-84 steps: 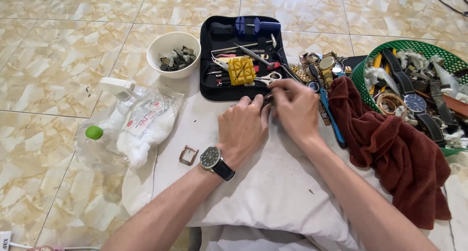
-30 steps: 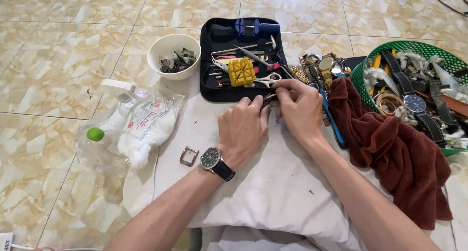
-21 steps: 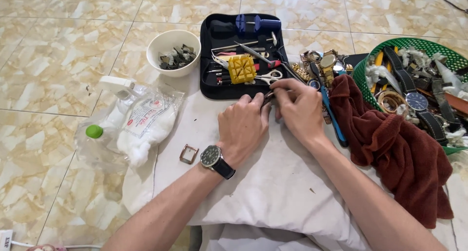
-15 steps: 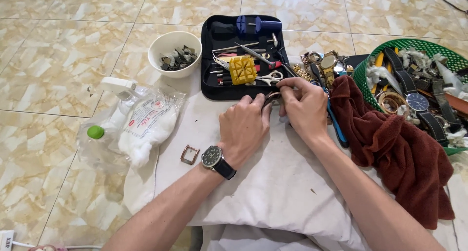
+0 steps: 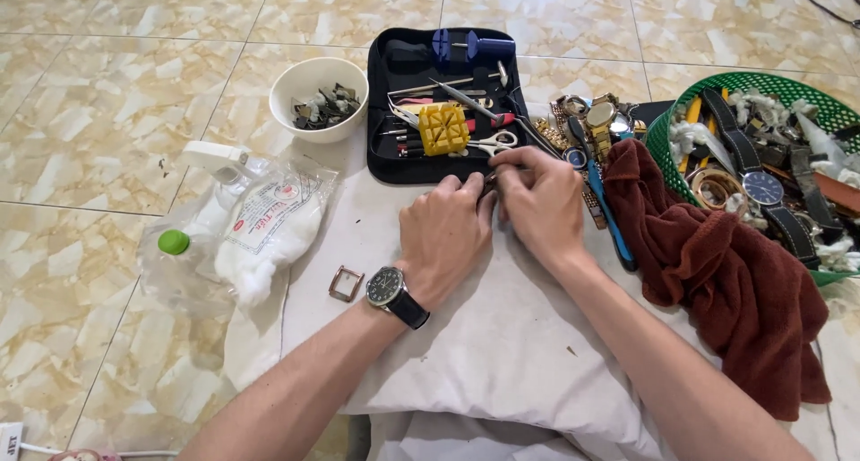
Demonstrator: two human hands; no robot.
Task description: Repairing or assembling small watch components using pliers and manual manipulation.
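My left hand, with a dark wristwatch on its wrist, rests knuckles up on a white cloth. My right hand sits right beside it, fingers curled. Both hands pinch a small dark part between their fingertips near the front edge of an open black tool case; the part is mostly hidden. A square metal watch case lies on the cloth left of my left wrist.
A white bowl of small metal parts stands left of the tool case. A plastic bag of cotton and a spray bottle lie at the left. A brown towel, loose watches and a green basket of watches sit at the right.
Both hands stay together over the cloth with only small finger shifts; the right hand's fingers have curled closer to the left hand's fingertips.
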